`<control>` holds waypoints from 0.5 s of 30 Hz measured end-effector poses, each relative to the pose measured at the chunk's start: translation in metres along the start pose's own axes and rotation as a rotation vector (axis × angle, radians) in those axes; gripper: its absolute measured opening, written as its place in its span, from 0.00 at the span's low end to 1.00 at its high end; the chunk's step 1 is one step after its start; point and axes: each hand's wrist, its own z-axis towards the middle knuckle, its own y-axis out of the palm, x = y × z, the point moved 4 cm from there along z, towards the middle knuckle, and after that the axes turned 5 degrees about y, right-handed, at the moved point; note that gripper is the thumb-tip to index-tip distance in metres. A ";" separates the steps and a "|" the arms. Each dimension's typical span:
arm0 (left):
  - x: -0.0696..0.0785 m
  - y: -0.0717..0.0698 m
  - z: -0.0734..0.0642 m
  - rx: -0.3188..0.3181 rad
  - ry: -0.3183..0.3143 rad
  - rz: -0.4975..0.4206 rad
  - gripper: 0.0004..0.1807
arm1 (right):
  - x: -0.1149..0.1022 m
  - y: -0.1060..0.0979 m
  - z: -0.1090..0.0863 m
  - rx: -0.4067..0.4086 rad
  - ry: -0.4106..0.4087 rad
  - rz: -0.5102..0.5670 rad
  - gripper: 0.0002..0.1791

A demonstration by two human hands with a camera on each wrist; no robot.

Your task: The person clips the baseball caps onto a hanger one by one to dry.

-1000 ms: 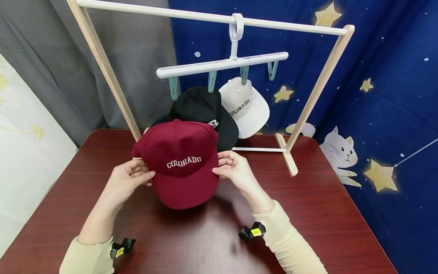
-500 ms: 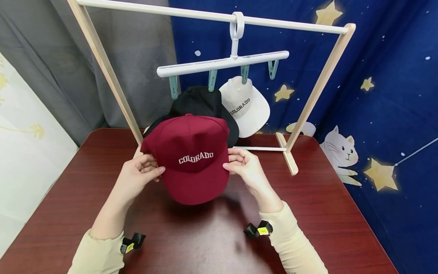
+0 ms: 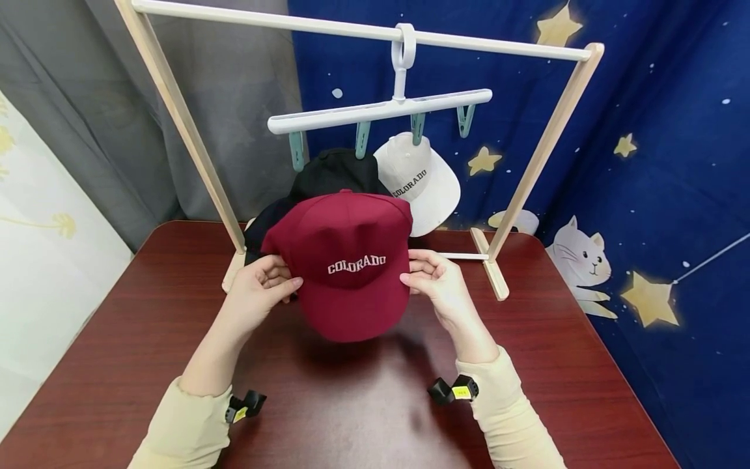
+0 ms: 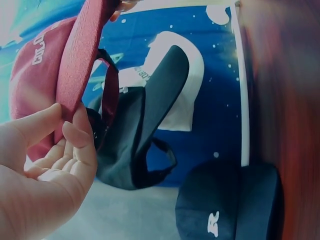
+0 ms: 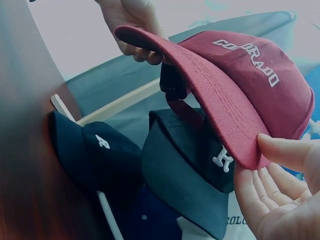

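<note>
A maroon baseball cap [image 3: 351,306] with COLORADO lettering is held up over the table, front toward me. My left hand [image 3: 254,296] pinches one side of its brim between thumb and fingers. On the other side, my right hand [image 3: 442,286] pinches the brim the same way. Behind it a black cap [image 3: 334,170] hangs from a teal clip [image 3: 362,138], partly covered. A white cap [image 3: 433,195] hangs from another clip beside it. A second dark cap [image 4: 215,200] with a white logo sits lower down, mostly hidden in the head view.
A white hanger [image 3: 334,118] hooks over the top bar [image 3: 293,21] of a wooden rack. The rightmost clip [image 3: 465,120] hangs with no cap in it. The rack's right foot [image 3: 491,264] stands on the reddish-brown table [image 3: 556,365]. Curtains are behind.
Both hands have carried the maroon cap to the right and slightly up, keeping their hold on the brim. It now overlaps the white cap's lower left, and more of the dark caps shows at left.
</note>
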 end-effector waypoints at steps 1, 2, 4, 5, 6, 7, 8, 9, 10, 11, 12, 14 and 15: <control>0.000 0.002 0.001 -0.002 -0.004 0.003 0.10 | 0.000 -0.002 0.000 0.002 -0.001 0.000 0.24; -0.001 0.004 0.002 -0.003 -0.010 0.008 0.11 | 0.000 -0.003 0.001 0.004 -0.002 -0.001 0.24; -0.001 0.007 0.003 -0.009 -0.015 0.022 0.13 | 0.000 -0.007 0.001 0.008 -0.004 -0.003 0.24; -0.001 0.009 0.004 -0.012 -0.021 0.029 0.13 | -0.001 -0.009 0.001 0.011 -0.005 -0.001 0.24; -0.002 0.011 0.005 -0.015 -0.026 0.038 0.14 | -0.001 -0.011 0.001 0.015 -0.006 -0.002 0.24; -0.002 0.012 0.005 -0.018 -0.032 0.046 0.15 | -0.001 -0.013 0.001 0.019 -0.006 -0.004 0.24; -0.003 0.014 0.006 -0.020 -0.036 0.055 0.15 | -0.001 -0.015 0.001 0.024 -0.007 -0.005 0.24; -0.003 0.016 0.007 -0.023 -0.038 0.061 0.16 | -0.002 -0.017 0.000 0.028 -0.009 -0.009 0.24; -0.004 0.018 0.008 -0.025 -0.041 0.062 0.17 | -0.002 -0.019 0.000 0.033 -0.010 -0.011 0.24; -0.004 0.020 0.009 -0.028 -0.041 0.063 0.17 | -0.002 -0.021 0.000 0.038 -0.010 -0.013 0.24; -0.005 0.022 0.010 -0.030 -0.038 0.060 0.18 | -0.002 -0.023 0.000 0.044 -0.010 -0.018 0.24; -0.006 0.027 0.012 -0.035 -0.030 0.049 0.19 | -0.002 -0.027 -0.001 0.055 -0.012 -0.021 0.24; -0.006 0.029 0.013 -0.039 -0.028 0.035 0.19 | -0.002 -0.029 -0.002 0.059 -0.013 -0.020 0.24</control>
